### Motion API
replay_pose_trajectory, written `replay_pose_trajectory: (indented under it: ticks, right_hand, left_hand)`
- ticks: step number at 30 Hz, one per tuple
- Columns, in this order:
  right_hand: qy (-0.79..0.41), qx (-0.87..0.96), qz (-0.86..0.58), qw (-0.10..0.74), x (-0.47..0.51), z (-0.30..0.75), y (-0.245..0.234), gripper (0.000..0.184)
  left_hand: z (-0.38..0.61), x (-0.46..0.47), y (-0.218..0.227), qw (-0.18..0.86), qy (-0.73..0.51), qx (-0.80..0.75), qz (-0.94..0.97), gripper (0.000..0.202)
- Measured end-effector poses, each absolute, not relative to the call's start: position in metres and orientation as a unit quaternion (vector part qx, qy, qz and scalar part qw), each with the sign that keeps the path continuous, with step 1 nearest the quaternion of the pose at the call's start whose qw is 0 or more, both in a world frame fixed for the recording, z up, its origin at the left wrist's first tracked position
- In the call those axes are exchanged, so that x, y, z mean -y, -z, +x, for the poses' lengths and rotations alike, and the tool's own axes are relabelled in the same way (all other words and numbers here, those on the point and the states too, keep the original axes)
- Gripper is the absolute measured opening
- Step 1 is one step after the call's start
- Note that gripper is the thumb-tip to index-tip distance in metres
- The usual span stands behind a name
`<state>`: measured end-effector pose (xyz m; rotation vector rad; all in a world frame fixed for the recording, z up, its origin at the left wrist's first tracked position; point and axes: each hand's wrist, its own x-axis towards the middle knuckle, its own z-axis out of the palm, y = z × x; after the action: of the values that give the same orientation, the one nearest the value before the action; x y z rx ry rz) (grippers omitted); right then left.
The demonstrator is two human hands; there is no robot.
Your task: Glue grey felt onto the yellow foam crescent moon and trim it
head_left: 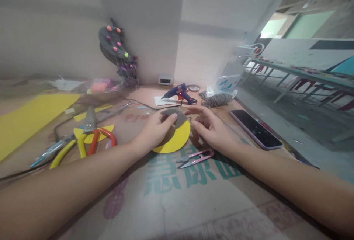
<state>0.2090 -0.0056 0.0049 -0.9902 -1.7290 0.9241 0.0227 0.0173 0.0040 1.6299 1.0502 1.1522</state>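
Observation:
My left hand (155, 129) grips a yellow disc (179, 138), thumb on top and fingers out of sight beneath. Grey yarn (181, 119) covers the disc's upper part in a curved patch. At the disc's right edge is my right hand (206, 125), fingers curled with thumb and a finger close together. A thin dark strand, seemingly the yarn's end, runs from the disc to these fingertips; the pinch itself is partly hidden. Just below lie pink thread snips (197, 157), blades pointing left. A blue glue gun (179, 93) rests beyond the disc, its small light red.
Left are red-and-yellow-handled pliers (90, 133), yellow sheet (35, 118) and pens (52, 151). A phone (254, 127) lies right, near the table edge. Behind are a grey yarn bundle (218, 100), a small clock (165, 80) and a grey crescent ornament (116, 48) with pompoms.

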Motion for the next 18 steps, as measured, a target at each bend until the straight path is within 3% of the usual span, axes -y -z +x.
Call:
replay_pose_trajectory:
  ticks: [7,13,18]
  right_hand:
    - [-0.389,0.704,-0.409,0.430,0.001,0.209,-0.003,0.029]
    - [-0.292,0.726,-0.464,0.415,-0.007,0.214,-0.001,0.014]
    - [-0.237,0.740,-0.489,0.398,-0.010,0.216,-0.001,0.012]
  left_hand:
    - [0.021,-0.019,-0.001,0.425,-0.443,-0.419,0.669,0.028]
    - [0.021,-0.019,0.001,0.415,-0.438,-0.428,0.672,0.030]
    - [0.021,-0.019,0.001,0.413,-0.427,-0.432,0.678,0.028]
